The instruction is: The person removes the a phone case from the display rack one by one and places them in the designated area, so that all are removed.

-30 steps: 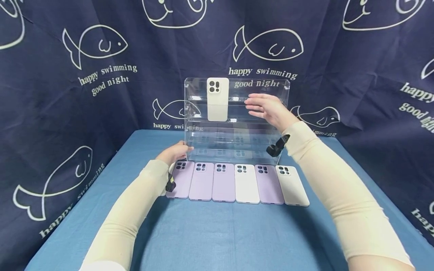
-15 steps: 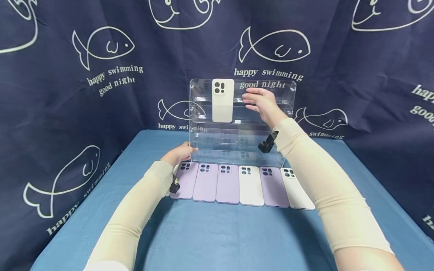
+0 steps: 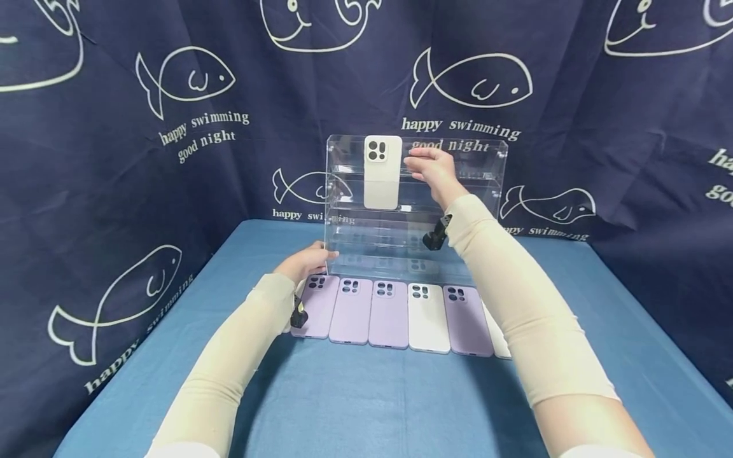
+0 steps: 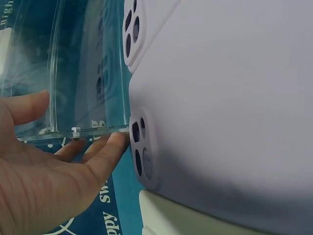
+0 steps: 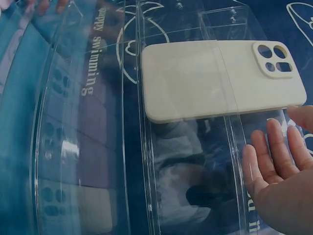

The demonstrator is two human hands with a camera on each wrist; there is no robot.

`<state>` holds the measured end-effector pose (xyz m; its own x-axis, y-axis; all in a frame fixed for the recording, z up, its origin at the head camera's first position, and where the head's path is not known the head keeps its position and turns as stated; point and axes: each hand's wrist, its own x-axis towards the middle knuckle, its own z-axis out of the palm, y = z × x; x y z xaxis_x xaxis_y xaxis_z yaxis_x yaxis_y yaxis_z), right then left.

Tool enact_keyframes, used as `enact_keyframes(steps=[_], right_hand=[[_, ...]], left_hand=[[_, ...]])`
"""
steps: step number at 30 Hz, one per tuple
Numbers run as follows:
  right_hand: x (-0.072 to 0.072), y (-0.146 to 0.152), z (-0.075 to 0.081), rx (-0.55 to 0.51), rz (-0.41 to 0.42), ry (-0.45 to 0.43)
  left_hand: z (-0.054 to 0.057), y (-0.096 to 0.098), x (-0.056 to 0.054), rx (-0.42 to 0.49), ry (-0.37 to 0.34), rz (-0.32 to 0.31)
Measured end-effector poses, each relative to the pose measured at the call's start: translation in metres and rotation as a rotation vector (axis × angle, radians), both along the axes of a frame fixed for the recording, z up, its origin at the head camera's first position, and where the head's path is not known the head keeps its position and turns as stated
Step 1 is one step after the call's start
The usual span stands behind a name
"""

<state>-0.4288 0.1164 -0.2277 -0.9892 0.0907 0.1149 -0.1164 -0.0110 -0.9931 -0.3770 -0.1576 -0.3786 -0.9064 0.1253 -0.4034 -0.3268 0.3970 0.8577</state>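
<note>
A clear acrylic display rack (image 3: 372,238) with stepped tiers stands upright at the back of the table. One cream phone case (image 3: 382,173) stands in its upper tier, camera cutouts at the top. My left hand (image 3: 306,262) holds the rack's left side panel low down, thumb on the inner side and fingers on the outer in the left wrist view. My right hand (image 3: 433,170) is just right of the cream case, fingers loosely extended and holding nothing. In the right wrist view the thumb (image 5: 299,116) is at the case's edge; whether it touches, I cannot tell.
In front of the rack lies a row of phone cases: lilac ones (image 3: 349,312) and a white one (image 3: 429,318). Another white case (image 3: 497,334) is partly behind my right sleeve. A pale case (image 4: 171,215) shows at the left end. A dark fish-print curtain (image 3: 321,83) hangs behind.
My right hand has moved left, closer to the cream case, its fingers drawing together. The left hand stays on the rack. The whole view has shifted slightly, with things appearing further right.
</note>
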Motion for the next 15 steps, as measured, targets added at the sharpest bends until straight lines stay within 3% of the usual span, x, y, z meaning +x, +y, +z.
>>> enact_keyframes(steps=[15], right_hand=[[-0.0041,-0.0073,-0.0011,0.103,-0.008,-0.037]], left_hand=[[0.0002,0.0024,0.0010,0.012,0.003,-0.004]])
